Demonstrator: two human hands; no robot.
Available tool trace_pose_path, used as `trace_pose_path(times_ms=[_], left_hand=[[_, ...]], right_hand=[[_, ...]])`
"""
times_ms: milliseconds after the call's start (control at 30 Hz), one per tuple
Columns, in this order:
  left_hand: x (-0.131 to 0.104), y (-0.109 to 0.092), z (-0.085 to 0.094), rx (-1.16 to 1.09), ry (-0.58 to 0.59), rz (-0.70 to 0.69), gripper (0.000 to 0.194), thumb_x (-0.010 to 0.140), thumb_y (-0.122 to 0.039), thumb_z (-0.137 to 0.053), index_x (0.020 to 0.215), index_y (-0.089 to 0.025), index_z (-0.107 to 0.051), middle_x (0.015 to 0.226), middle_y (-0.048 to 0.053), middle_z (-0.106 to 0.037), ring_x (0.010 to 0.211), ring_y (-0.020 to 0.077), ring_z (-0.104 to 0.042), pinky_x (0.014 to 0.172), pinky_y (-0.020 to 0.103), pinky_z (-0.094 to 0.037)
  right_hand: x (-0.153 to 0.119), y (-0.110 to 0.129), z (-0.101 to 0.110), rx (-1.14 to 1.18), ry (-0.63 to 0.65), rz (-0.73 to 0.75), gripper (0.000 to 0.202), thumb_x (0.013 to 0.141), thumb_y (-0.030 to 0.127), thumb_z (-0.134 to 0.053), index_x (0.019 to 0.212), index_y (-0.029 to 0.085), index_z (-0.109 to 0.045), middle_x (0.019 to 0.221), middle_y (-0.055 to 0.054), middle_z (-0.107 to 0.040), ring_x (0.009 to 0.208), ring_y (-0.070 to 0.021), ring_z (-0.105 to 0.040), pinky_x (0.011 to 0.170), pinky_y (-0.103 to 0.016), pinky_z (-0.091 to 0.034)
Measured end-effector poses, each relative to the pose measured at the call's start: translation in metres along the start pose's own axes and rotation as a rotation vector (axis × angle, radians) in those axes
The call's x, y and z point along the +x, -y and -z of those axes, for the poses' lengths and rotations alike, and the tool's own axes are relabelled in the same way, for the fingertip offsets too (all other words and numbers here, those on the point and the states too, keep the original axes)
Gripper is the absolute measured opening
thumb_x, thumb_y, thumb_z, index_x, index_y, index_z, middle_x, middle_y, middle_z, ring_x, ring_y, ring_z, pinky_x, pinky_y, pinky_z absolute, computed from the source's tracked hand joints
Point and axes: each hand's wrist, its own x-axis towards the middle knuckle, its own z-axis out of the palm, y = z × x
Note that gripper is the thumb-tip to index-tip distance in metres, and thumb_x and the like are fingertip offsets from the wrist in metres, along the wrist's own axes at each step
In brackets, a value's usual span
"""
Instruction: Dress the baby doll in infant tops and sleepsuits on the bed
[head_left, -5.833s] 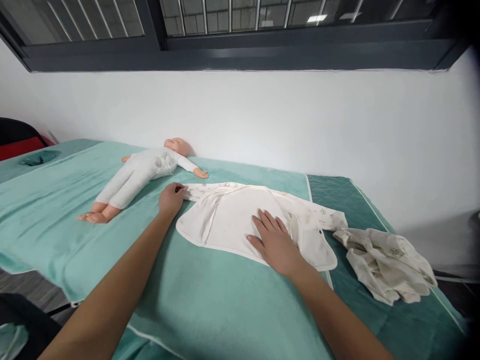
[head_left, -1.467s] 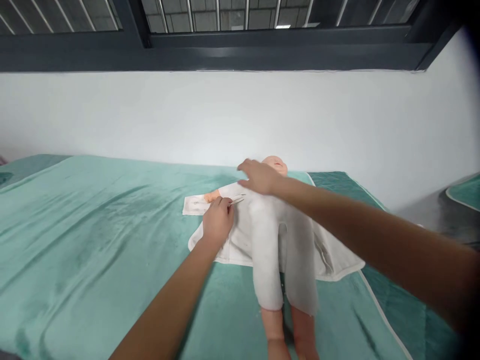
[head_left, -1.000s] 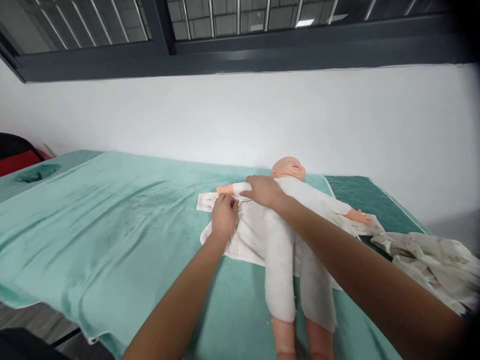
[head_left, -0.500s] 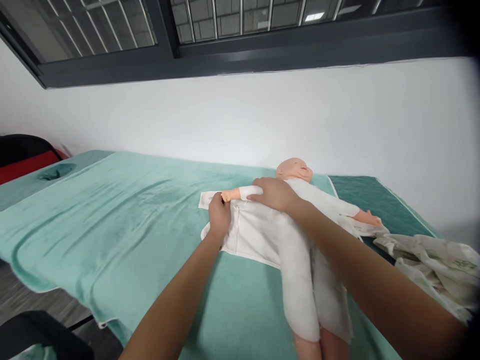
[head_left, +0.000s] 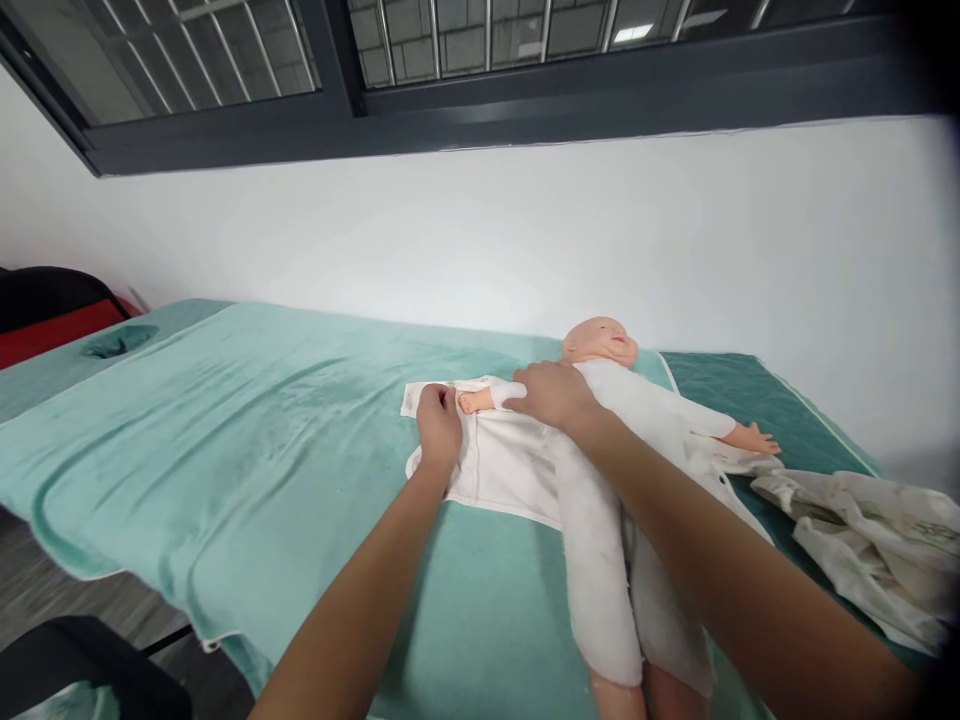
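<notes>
A baby doll (head_left: pixel 607 440) with a white cloth body lies on its back, its head by the wall. Beneath it is spread a white baby shirt (head_left: pixel 502 470), whose sleeve reaches out to the left. My left hand (head_left: pixel 439 430) is closed in a pinch at that sleeve, just left of the doll's small hand (head_left: pixel 475 401). The fabric between my fingertips is mostly hidden. My right hand (head_left: pixel 555 393) is wrapped over the doll's upper arm, which points left along the sleeve. The doll's other arm stretches out to the right.
A light green sheet (head_left: pixel 225 450) covers the bed, with a darker green mat (head_left: pixel 742 390) at right. Crumpled pale printed cloth (head_left: pixel 870 540) lies at the right edge. A black chair (head_left: pixel 82 670) stands at lower left. A white wall and window frame (head_left: pixel 480 115) run behind.
The doll's hand has drawn slightly right, leaving a small gap to my left fingers, which were touching it. My right hand stays on the doll's arm. The view has shifted a little.
</notes>
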Motion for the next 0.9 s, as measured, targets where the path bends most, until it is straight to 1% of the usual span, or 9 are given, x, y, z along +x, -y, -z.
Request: trace_pose_path(times_ms=[100, 233, 300, 367, 500, 600, 733, 800, 900], left_hand=[[-0.004, -0.003, -0.001, 0.024, 0.045, -0.094, 0.013, 0.095, -0.028, -0.046, 0.087, -0.021, -0.053, 0.090, 0.005, -0.062, 0.086, 0.0198, -0.057, 0.078, 0.032, -0.044], [-0.008, -0.006, -0.002, 0.078, 0.201, -0.307, 0.013, 0.095, -0.027, -0.046, 0.087, -0.021, -0.056, 0.090, 0.005, -0.063, 0.087, 0.0197, -0.058, 0.079, 0.031, -0.044], [-0.008, -0.006, -0.003, 0.093, 0.250, -0.360, 0.014, 0.095, -0.027, -0.047, 0.087, -0.022, -0.058, 0.089, 0.005, -0.065, 0.087, 0.0200, -0.059, 0.079, 0.031, -0.044], [-0.006, -0.004, -0.004, 0.090, 0.232, -0.335, 0.018, 0.096, -0.031, -0.045, 0.090, -0.022, -0.060, 0.091, 0.005, -0.067, 0.088, 0.0203, -0.061, 0.080, 0.032, -0.044], [-0.001, 0.003, -0.004, 0.064, 0.103, -0.116, 0.025, 0.096, -0.036, -0.042, 0.098, -0.020, -0.061, 0.097, 0.007, -0.069, 0.089, 0.0205, -0.063, 0.079, 0.032, -0.046], [0.000, 0.004, -0.003, 0.090, 0.099, -0.099, 0.026, 0.094, -0.038, -0.046, 0.093, -0.020, -0.063, 0.093, 0.007, -0.069, 0.088, 0.0214, -0.063, 0.079, 0.033, -0.046], [-0.002, -0.001, -0.003, 0.133, 0.140, -0.172, 0.025, 0.092, -0.041, -0.051, 0.083, -0.021, -0.064, 0.089, 0.007, -0.067, 0.090, 0.0231, -0.060, 0.082, 0.035, -0.044], [-0.003, -0.003, -0.003, 0.147, 0.151, -0.190, 0.024, 0.091, -0.040, -0.053, 0.082, -0.021, -0.064, 0.088, 0.007, -0.066, 0.090, 0.0233, -0.059, 0.082, 0.036, -0.044], [-0.004, -0.005, -0.003, 0.188, 0.172, -0.237, 0.020, 0.089, -0.039, -0.056, 0.081, -0.021, -0.061, 0.089, 0.006, -0.065, 0.092, 0.0235, -0.057, 0.084, 0.036, -0.044]], right_hand=[[0.000, 0.003, -0.006, -0.035, -0.025, -0.006, 0.039, 0.089, 0.056, -0.051, 0.099, 0.022, -0.067, 0.099, -0.011, -0.071, 0.095, -0.0280, -0.063, 0.084, -0.040, -0.040], [0.006, 0.011, -0.012, -0.058, -0.042, -0.029, 0.039, 0.090, 0.053, -0.051, 0.105, 0.020, -0.065, 0.103, -0.014, -0.070, 0.101, -0.0294, -0.061, 0.087, -0.041, -0.039], [0.012, 0.016, -0.014, -0.058, -0.050, -0.061, 0.040, 0.092, 0.053, -0.049, 0.107, 0.019, -0.064, 0.106, -0.015, -0.069, 0.103, -0.0294, -0.061, 0.088, -0.041, -0.039], [0.018, 0.020, -0.016, -0.052, -0.055, -0.091, 0.042, 0.093, 0.053, -0.047, 0.109, 0.018, -0.063, 0.107, -0.016, -0.069, 0.103, -0.0293, -0.061, 0.088, -0.042, -0.039], [0.021, 0.026, -0.014, -0.027, -0.062, -0.084, 0.045, 0.094, 0.054, -0.047, 0.110, 0.015, -0.063, 0.108, -0.017, -0.068, 0.103, -0.0307, -0.062, 0.088, -0.043, -0.040], [0.011, 0.023, 0.001, -0.010, -0.092, -0.028, 0.041, 0.095, 0.050, -0.046, 0.113, 0.017, -0.062, 0.112, -0.015, -0.067, 0.107, -0.0297, -0.059, 0.091, -0.041, -0.039], [-0.019, -0.007, 0.029, 0.168, -0.339, -0.051, 0.037, 0.099, 0.044, -0.036, 0.118, 0.021, -0.058, 0.121, -0.011, -0.064, 0.110, -0.0256, -0.057, 0.089, -0.035, -0.041], [-0.040, -0.034, 0.034, 0.278, -0.476, -0.165, 0.035, 0.099, 0.043, -0.035, 0.114, 0.022, -0.059, 0.119, -0.010, -0.064, 0.109, -0.0254, -0.057, 0.087, -0.034, -0.042], [-0.075, -0.076, 0.020, 0.341, -0.554, -0.462, 0.035, 0.096, 0.044, -0.038, 0.110, 0.023, -0.062, 0.110, -0.010, -0.066, 0.096, -0.0263, -0.061, 0.081, -0.036, -0.043]])
